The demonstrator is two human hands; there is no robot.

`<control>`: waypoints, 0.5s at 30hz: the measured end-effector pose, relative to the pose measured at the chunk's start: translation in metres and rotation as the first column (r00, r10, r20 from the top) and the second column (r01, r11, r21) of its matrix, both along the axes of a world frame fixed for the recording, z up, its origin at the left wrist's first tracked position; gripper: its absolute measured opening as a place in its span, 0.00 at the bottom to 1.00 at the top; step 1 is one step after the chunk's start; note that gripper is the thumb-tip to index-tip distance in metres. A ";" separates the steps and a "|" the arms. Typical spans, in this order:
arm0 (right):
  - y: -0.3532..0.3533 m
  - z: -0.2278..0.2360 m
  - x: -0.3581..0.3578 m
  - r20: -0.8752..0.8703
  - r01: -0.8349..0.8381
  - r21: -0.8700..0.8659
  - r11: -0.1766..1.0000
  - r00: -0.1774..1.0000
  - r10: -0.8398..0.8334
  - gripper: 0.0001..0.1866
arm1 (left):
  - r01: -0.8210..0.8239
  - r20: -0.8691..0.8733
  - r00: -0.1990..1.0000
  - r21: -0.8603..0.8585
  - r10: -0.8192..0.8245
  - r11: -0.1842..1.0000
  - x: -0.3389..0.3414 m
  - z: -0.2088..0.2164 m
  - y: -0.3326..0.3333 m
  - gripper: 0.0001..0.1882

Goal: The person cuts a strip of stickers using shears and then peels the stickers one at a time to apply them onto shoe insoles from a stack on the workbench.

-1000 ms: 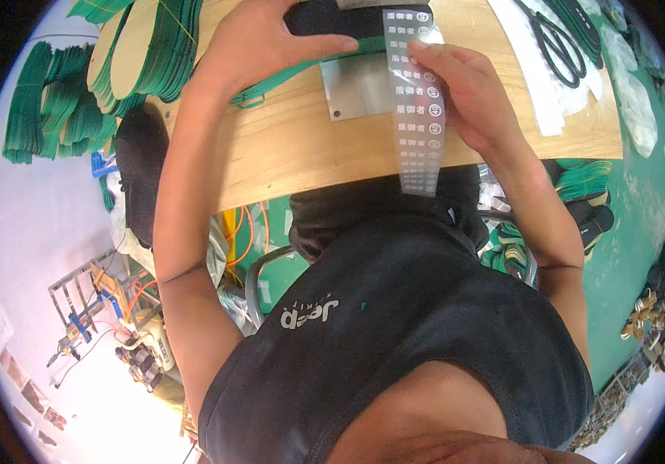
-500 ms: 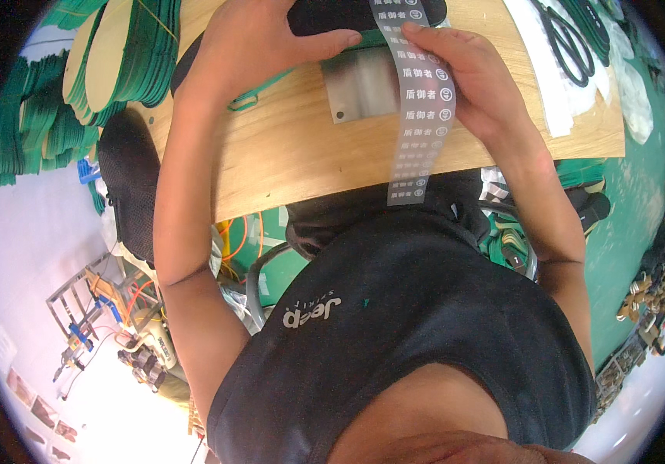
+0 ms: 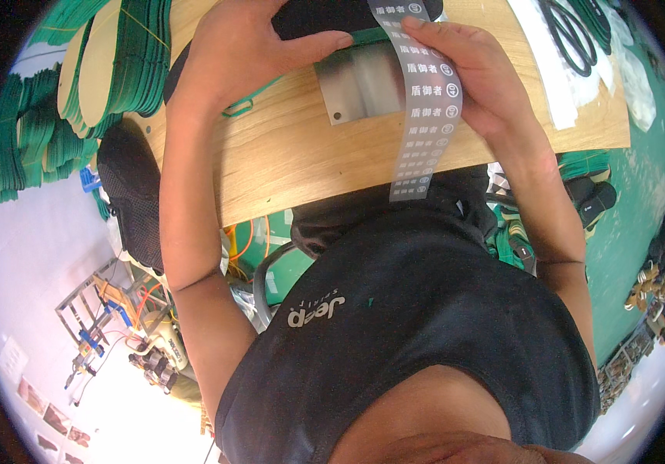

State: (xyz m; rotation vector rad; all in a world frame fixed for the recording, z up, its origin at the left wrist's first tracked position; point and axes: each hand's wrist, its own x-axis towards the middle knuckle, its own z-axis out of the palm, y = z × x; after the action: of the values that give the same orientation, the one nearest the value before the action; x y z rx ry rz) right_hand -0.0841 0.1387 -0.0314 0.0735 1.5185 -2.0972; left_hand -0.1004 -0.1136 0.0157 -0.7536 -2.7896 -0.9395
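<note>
A black insole-shaped piece [image 3: 317, 17] with a green lower edge lies at the far side of the wooden table, cut off by the top of the view. My left hand [image 3: 251, 58] rests over its left part, thumb stretched along the near edge; the other fingertips are out of view. At its right part, my right hand [image 3: 471, 69] has its thumb on a translucent strip of white-printed labels [image 3: 429, 91]. The strip crosses the black piece and hangs down past the table's near edge. Its grip from behind is hidden.
A metal plate [image 3: 359, 85] lies on the wooden table [image 3: 294, 155]. Bundled green-and-cream insoles [image 3: 135, 66] are stacked at the left, near a black mesh shoe [image 3: 133, 193]. A black cord loop [image 3: 568, 39] lies on white sheets at the right.
The hanging part of the strip bows slightly further right, and its lower end has shifted a little. Both hands stay nearly where they were; the view has tilted slightly.
</note>
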 end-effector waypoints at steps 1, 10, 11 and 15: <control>-0.001 0.000 0.001 0.005 0.010 0.001 1.000 1.000 -0.010 0.14 | -0.003 0.011 1.000 0.007 0.003 1.000 -0.001 -0.001 0.000 0.31; -0.001 0.002 0.001 0.050 0.018 0.051 0.999 0.999 -0.021 0.15 | -0.025 0.074 0.997 -0.021 0.027 0.999 0.001 0.005 0.004 0.29; -0.001 0.001 0.002 0.043 0.028 0.073 0.997 0.999 -0.031 0.15 | -0.012 0.054 0.998 -0.006 0.012 1.000 -0.001 0.002 0.003 0.29; 0.000 -0.001 0.005 0.039 0.045 0.005 0.999 0.998 -0.045 0.14 | -0.021 -0.037 0.999 -0.068 0.018 0.997 0.001 -0.003 0.000 0.30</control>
State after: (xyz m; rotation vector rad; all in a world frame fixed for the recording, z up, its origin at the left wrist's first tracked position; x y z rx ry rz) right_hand -0.0793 0.1386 -0.0324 0.1505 1.5113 -2.1152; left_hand -0.0997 -0.1133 0.0130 -0.7430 -2.8050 -0.8224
